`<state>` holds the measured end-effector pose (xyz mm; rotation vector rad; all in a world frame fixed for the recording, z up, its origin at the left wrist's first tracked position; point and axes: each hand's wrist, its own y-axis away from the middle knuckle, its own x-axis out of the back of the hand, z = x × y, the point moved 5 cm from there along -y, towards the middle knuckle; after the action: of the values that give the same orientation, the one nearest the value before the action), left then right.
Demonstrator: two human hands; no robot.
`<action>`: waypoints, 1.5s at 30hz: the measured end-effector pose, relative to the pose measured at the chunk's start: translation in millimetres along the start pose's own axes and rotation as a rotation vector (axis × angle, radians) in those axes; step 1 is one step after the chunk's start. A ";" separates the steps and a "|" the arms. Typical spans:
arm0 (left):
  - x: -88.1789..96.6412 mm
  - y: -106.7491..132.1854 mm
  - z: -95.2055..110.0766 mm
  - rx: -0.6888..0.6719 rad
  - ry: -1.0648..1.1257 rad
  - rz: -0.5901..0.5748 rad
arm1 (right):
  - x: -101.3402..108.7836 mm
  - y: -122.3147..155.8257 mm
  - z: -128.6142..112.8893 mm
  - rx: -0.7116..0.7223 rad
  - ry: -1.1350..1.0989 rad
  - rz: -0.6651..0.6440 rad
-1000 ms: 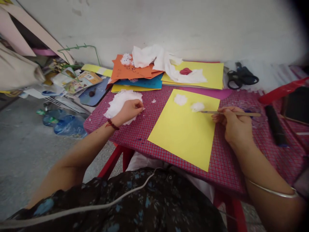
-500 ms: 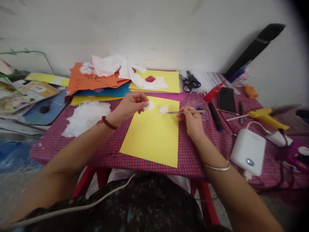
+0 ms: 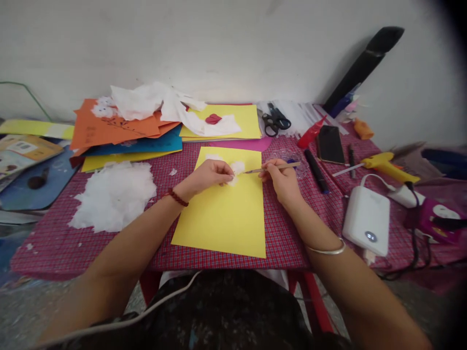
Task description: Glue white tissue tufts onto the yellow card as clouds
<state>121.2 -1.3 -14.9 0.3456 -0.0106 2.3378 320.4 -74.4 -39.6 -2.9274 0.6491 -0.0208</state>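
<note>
A sheet of yellow paper (image 3: 226, 218) lies on the checked cloth in front of me. My left hand (image 3: 213, 173) rests over its upper part, thumb and fingertips pinching a small white tissue piece (image 3: 232, 182). Just past those fingertips, a white tissue puff (image 3: 238, 167) is on the sheet, and another white patch (image 3: 214, 157) shows partly behind my left hand. My right hand (image 3: 282, 179) is closed round a thin paintbrush (image 3: 257, 170), its tip pointing left, close to the left fingertips. A heap of torn white tissue (image 3: 118, 194) sits to the left.
Coloured papers (image 3: 124, 129) and crumpled tissue (image 3: 146, 99) lie along the wall. Black scissors (image 3: 275, 121), a red tube (image 3: 312, 132), a black marker (image 3: 316, 171), a phone (image 3: 330, 144), a yellow glue gun (image 3: 388, 166) and a white power bank (image 3: 367, 218) occupy the right side.
My left hand has moved right and slightly down across the yellow sheet, bringing its tissue piece close to the brush tip. My right hand still holds the brush. The camera view has shifted somewhat.
</note>
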 end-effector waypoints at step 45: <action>-4.9 -26.1 -26.0 -0.121 -0.063 0.403 | -8.1 7.9 1.8 -0.001 0.023 -0.045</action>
<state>136.3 16.7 -43.7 0.3842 -0.2739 2.7069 309.9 -77.8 -42.3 -2.9466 0.5864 -0.0597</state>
